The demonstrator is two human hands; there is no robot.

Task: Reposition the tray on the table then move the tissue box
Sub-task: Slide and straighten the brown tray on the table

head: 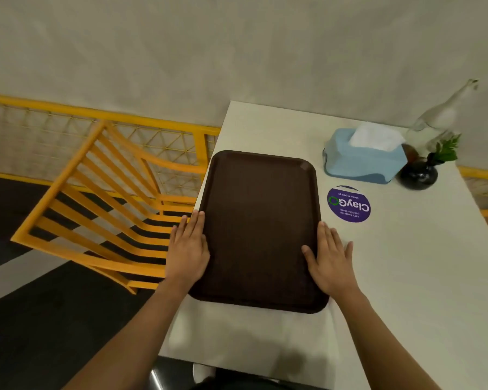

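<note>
A dark brown tray (261, 220) lies flat on the white table (406, 277), close to the table's left edge. My left hand (188, 249) presses flat against the tray's left rim, fingers straight. My right hand (331, 256) rests flat against the right rim, its thumb on the tray's surface. Neither hand curls around anything. Beyond the tray's far right corner stands a light blue tissue box (362, 157), with a white tissue sticking out of its top.
A round purple sticker (348, 204) is on the table between tray and tissue box. A small black vase with green leaves (419, 173) and a clear glass bottle (437, 119) stand right of the box. A yellow slatted chair (104, 209) sits left of the table.
</note>
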